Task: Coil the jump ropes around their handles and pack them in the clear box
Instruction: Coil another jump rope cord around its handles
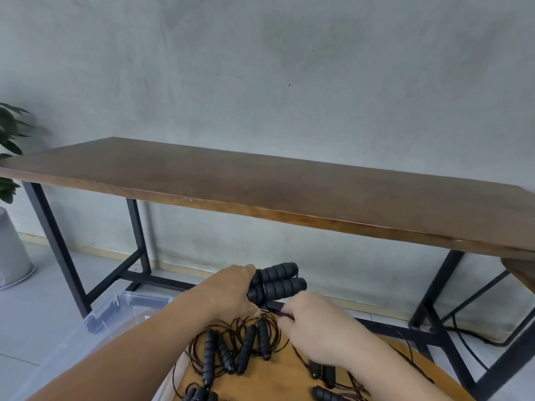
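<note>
My left hand [231, 290] grips a pair of black ribbed foam handles [279, 282] held side by side, with a few turns of thin black rope around them near my fingers. My right hand [315, 328] pinches that rope [275, 309] just below the handles. Under both hands several more jump ropes [240, 348] with black handles lie tangled on a round tan tabletop [286, 377]. The clear box [115, 311] stands on the floor to the left, partly hidden by my left forearm.
A long brown wooden bench table [289, 183] on black metal legs runs along the grey wall ahead. A potted plant [8, 157] in a grey pot stands at the far left. A black cable lies on the floor at the right.
</note>
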Demonstrator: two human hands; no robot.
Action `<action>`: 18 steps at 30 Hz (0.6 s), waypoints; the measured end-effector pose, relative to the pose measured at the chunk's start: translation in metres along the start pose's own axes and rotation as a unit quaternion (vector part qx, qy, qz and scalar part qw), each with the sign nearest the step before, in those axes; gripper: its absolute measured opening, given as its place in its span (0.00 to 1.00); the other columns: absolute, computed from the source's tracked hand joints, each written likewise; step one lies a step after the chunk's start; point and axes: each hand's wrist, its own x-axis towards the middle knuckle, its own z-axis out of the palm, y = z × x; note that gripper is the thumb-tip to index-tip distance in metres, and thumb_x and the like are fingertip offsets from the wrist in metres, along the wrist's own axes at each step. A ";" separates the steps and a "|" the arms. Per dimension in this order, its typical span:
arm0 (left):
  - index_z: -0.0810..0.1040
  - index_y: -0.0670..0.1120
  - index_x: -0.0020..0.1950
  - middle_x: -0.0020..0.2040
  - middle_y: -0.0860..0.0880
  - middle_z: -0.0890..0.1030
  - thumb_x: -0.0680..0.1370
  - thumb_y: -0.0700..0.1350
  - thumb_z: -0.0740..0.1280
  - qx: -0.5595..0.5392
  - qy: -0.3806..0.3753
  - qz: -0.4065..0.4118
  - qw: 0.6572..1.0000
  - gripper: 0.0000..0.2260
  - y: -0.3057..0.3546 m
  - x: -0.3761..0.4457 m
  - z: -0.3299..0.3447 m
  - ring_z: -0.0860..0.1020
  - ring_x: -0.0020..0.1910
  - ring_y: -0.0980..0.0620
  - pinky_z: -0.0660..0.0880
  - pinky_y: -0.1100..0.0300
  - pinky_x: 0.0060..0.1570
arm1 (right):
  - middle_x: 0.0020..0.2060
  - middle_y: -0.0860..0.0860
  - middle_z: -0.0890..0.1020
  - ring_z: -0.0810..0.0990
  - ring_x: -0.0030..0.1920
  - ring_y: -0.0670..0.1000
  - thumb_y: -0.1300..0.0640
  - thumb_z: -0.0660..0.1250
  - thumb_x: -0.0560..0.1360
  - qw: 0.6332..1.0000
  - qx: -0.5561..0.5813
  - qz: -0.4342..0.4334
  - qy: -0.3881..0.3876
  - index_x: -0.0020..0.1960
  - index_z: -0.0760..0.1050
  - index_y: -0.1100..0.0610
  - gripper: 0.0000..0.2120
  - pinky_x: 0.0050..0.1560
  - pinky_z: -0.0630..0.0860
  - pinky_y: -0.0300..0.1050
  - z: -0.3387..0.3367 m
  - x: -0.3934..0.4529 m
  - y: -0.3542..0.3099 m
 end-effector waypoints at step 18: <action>0.72 0.50 0.56 0.51 0.53 0.74 0.71 0.40 0.69 0.039 -0.002 0.166 0.985 0.15 0.019 -0.019 -0.005 0.75 0.49 0.50 0.73 0.58 0.47 | 0.34 0.39 0.82 0.76 0.31 0.37 0.50 0.76 0.71 0.977 0.181 -0.072 -0.083 0.45 0.86 0.50 0.05 0.33 0.68 0.31 -0.067 0.048 0.030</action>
